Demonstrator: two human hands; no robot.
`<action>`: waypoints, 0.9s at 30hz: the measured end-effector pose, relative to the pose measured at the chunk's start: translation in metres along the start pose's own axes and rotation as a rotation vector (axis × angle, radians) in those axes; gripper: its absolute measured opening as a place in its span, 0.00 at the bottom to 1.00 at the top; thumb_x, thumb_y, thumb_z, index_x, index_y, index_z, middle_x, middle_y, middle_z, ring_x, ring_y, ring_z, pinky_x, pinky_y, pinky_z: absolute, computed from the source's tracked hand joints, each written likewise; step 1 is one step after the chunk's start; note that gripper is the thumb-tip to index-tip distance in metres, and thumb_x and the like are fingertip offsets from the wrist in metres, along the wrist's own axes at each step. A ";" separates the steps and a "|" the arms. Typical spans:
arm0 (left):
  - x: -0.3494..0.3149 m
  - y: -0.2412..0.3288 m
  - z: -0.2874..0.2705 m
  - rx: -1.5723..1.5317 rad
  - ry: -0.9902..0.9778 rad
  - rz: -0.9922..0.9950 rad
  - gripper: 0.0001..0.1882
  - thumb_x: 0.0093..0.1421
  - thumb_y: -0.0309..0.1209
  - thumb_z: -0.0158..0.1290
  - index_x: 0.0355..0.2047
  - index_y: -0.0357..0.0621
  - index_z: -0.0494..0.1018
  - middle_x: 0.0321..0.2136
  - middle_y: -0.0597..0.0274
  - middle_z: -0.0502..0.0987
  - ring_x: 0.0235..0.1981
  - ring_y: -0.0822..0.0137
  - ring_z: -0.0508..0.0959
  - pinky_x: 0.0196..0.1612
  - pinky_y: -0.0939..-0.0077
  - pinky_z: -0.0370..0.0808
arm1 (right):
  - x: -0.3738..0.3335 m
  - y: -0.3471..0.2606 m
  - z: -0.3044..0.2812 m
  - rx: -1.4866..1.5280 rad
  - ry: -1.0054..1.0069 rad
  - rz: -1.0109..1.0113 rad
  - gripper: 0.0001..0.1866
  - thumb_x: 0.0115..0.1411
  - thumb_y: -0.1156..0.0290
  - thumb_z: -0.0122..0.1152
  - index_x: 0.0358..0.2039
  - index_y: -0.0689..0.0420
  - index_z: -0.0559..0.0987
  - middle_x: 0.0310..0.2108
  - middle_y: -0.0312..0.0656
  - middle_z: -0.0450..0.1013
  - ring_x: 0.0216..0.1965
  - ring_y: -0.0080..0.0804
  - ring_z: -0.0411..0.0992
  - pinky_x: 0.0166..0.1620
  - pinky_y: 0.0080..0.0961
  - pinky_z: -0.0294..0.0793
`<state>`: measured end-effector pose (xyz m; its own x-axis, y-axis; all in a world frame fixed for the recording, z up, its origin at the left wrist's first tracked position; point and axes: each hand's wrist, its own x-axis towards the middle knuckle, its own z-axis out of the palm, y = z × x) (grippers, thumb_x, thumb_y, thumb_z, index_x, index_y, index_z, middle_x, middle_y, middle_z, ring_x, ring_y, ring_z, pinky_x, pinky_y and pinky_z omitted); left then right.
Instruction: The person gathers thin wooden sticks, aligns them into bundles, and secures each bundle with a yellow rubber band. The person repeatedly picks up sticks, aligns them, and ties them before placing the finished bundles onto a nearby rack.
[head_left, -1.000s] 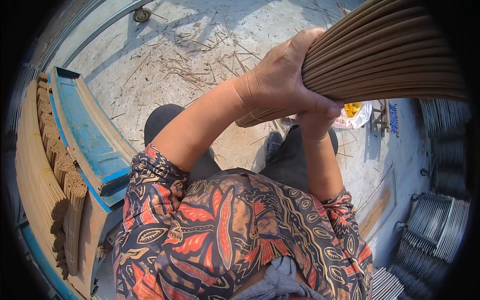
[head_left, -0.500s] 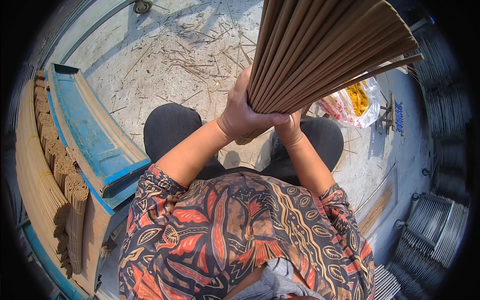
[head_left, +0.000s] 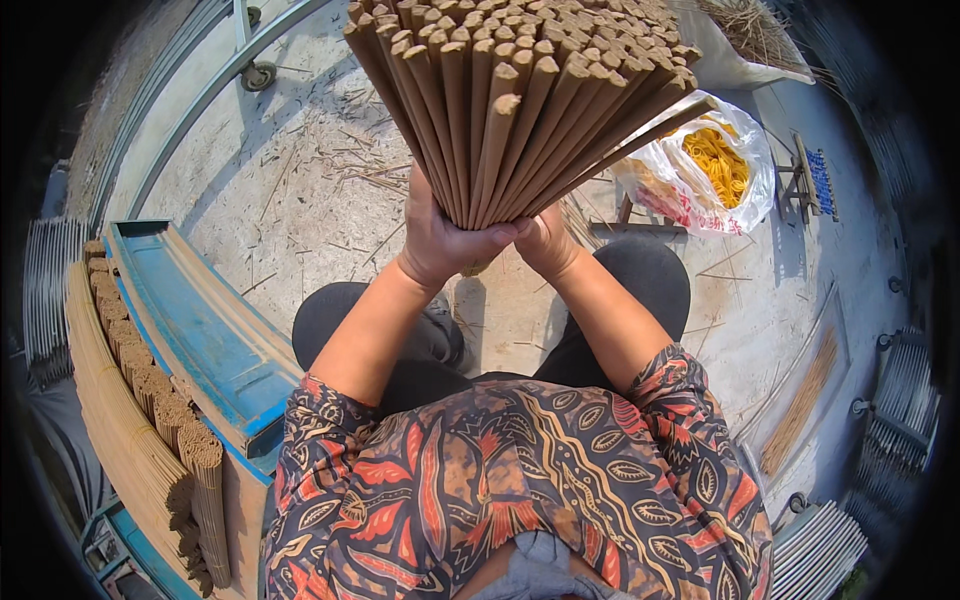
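A thick bundle of brown incense sticks [head_left: 515,120] is held up in front of me, gathered tight at its lower end and fanned out at the top. Its blunt upper ends face me. My left hand [head_left: 438,238] wraps round the gathered end from the left, thumb across the near side. From the right, my right hand [head_left: 549,244] closes on the same end, its thumb meeting the left one. The sticks hide most fingers of both hands. One stick leans out from the bundle's right side.
At my left stands a blue trough [head_left: 205,310] beside stacked bundles of sticks [head_left: 125,400]. A clear plastic bag [head_left: 755,185] holds yellow rubber bands [head_left: 715,165] at the right. Broken sticks [head_left: 370,165] litter the floor. A wheeled metal frame [head_left: 190,120] stands far left.
The bundle has swung to the left and tipped toward me, so its top ends now show. Both hands moved left with it, keeping their grip. The view has shifted too.
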<state>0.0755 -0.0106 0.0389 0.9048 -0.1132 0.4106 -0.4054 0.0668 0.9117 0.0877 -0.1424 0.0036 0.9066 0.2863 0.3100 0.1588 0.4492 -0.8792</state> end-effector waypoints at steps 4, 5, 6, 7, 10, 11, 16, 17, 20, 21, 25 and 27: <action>0.012 -0.010 0.008 0.052 -0.072 0.010 0.48 0.35 0.43 0.72 0.51 0.34 0.59 0.43 0.57 0.73 0.42 0.65 0.75 0.47 0.73 0.72 | 0.003 -0.004 -0.003 0.072 0.090 -0.034 0.61 0.33 0.34 0.69 0.60 0.60 0.54 0.54 0.40 0.61 0.56 0.31 0.59 0.59 0.30 0.58; 0.014 -0.011 0.011 0.038 -0.093 -0.012 0.48 0.35 0.43 0.72 0.51 0.34 0.59 0.43 0.57 0.73 0.42 0.65 0.75 0.47 0.73 0.72 | 0.003 -0.005 -0.007 0.066 0.101 -0.033 0.62 0.33 0.34 0.69 0.60 0.60 0.54 0.54 0.40 0.62 0.56 0.31 0.60 0.59 0.30 0.58; 0.016 -0.013 0.015 0.023 -0.114 -0.035 0.47 0.34 0.43 0.72 0.50 0.34 0.59 0.43 0.57 0.73 0.42 0.65 0.75 0.47 0.73 0.72 | 0.001 -0.005 -0.011 0.051 0.130 -0.032 0.62 0.32 0.34 0.70 0.59 0.60 0.55 0.53 0.40 0.62 0.55 0.31 0.60 0.58 0.29 0.58; 0.014 -0.018 0.022 -0.018 -0.068 0.017 0.47 0.35 0.42 0.72 0.50 0.33 0.59 0.42 0.57 0.73 0.42 0.66 0.75 0.47 0.73 0.72 | -0.002 -0.005 -0.014 0.036 0.152 -0.027 0.62 0.31 0.34 0.70 0.59 0.61 0.55 0.53 0.40 0.62 0.55 0.30 0.61 0.58 0.29 0.59; 0.017 -0.020 0.037 -0.003 -0.095 -0.008 0.45 0.36 0.41 0.71 0.49 0.35 0.59 0.42 0.58 0.73 0.42 0.66 0.75 0.47 0.73 0.72 | -0.009 -0.007 -0.029 -0.036 0.208 -0.021 0.61 0.31 0.34 0.70 0.58 0.61 0.56 0.52 0.40 0.64 0.53 0.30 0.62 0.57 0.28 0.61; 0.020 -0.017 0.044 0.020 -0.106 -0.007 0.45 0.35 0.41 0.71 0.49 0.36 0.59 0.42 0.58 0.73 0.41 0.67 0.75 0.46 0.73 0.72 | -0.013 -0.010 -0.034 -0.034 0.231 -0.026 0.60 0.32 0.34 0.70 0.57 0.62 0.57 0.51 0.40 0.64 0.52 0.30 0.63 0.56 0.28 0.61; 0.020 -0.033 0.076 0.063 -0.103 0.103 0.48 0.34 0.45 0.72 0.50 0.35 0.59 0.41 0.56 0.74 0.41 0.66 0.76 0.45 0.72 0.73 | -0.030 -0.032 -0.059 -0.224 0.328 -0.055 0.56 0.34 0.28 0.63 0.51 0.65 0.66 0.47 0.42 0.69 0.49 0.32 0.67 0.53 0.29 0.64; 0.020 -0.034 0.082 0.029 -0.113 0.089 0.48 0.33 0.45 0.72 0.49 0.35 0.59 0.41 0.56 0.74 0.40 0.66 0.76 0.45 0.72 0.73 | -0.035 -0.035 -0.064 -0.249 0.350 -0.058 0.56 0.34 0.29 0.64 0.51 0.65 0.66 0.46 0.42 0.69 0.48 0.32 0.67 0.53 0.29 0.65; 0.017 -0.035 0.099 -0.077 -0.101 0.065 0.49 0.33 0.48 0.71 0.49 0.35 0.60 0.41 0.57 0.73 0.42 0.66 0.75 0.46 0.71 0.72 | -0.043 -0.049 -0.068 -0.186 0.353 -0.071 0.55 0.34 0.32 0.67 0.52 0.64 0.64 0.47 0.41 0.69 0.49 0.31 0.67 0.54 0.28 0.64; 0.015 -0.036 0.102 -0.138 -0.096 0.035 0.50 0.33 0.49 0.71 0.50 0.35 0.59 0.42 0.57 0.72 0.43 0.66 0.74 0.47 0.72 0.72 | -0.044 -0.051 -0.070 -0.223 0.361 -0.086 0.56 0.34 0.32 0.67 0.53 0.64 0.63 0.48 0.41 0.68 0.49 0.31 0.67 0.54 0.27 0.64; 0.013 -0.023 0.109 -0.352 -0.121 -0.057 0.43 0.36 0.44 0.71 0.47 0.34 0.64 0.41 0.59 0.74 0.43 0.68 0.74 0.48 0.74 0.71 | -0.041 -0.068 -0.071 -0.198 0.310 -0.088 0.57 0.34 0.35 0.69 0.56 0.63 0.61 0.50 0.41 0.67 0.50 0.30 0.66 0.54 0.28 0.63; 0.007 -0.026 0.101 0.010 -0.146 0.199 0.31 0.42 0.41 0.68 0.44 0.38 0.72 0.39 0.61 0.77 0.41 0.69 0.77 0.50 0.72 0.70 | -0.042 -0.070 -0.065 -0.148 0.245 -0.089 0.58 0.33 0.36 0.70 0.56 0.64 0.60 0.50 0.41 0.67 0.50 0.30 0.66 0.54 0.28 0.64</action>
<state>0.0788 -0.1130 0.0195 0.7789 -0.2412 0.5790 -0.5755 0.0923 0.8126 0.0642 -0.2410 0.0285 0.9509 0.0302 0.3079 0.2813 0.3300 -0.9011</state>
